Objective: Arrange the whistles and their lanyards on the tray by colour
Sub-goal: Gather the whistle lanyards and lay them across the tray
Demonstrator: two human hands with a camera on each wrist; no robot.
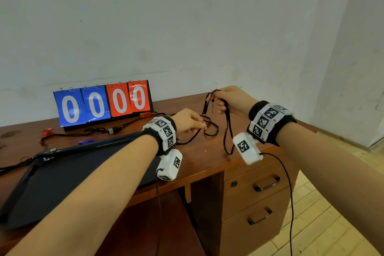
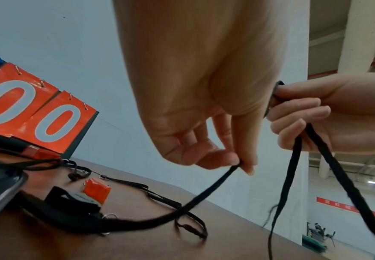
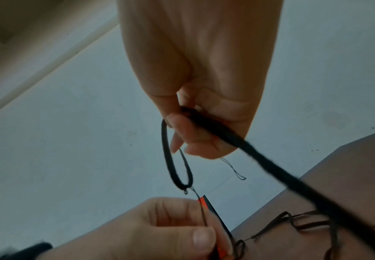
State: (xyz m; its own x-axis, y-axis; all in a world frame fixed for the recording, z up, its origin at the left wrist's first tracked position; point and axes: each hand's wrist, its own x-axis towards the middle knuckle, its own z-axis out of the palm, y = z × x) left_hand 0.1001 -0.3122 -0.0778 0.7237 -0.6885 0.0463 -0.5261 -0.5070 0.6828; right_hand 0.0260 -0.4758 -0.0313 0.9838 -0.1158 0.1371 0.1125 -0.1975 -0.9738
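A black lanyard (image 1: 228, 124) is stretched between both hands above the desk's right part. My right hand (image 1: 218, 103) grips its bunched loops, raised above the desk; in the right wrist view the lanyard (image 3: 260, 158) runs out of the right hand (image 3: 195, 140). My left hand (image 1: 202, 127) pinches a strand just above the desk; the left wrist view shows the left hand (image 2: 240, 164) pinching the lanyard (image 2: 213, 186). Red whistles (image 1: 46, 132) (image 1: 145, 114), a blue whistle (image 1: 86, 142) and an orange-red whistle (image 2: 96, 190) lie on the desk. The black tray (image 1: 62, 174) lies at the left, under my left forearm.
A flip scoreboard (image 1: 104, 103) showing zeros stands at the back by the wall. Other black lanyards (image 1: 93, 131) trail across the wooden desk (image 1: 203, 164) behind the tray. Drawers (image 1: 259, 193) sit under the desk's right end. The desk's right edge is close to my right hand.
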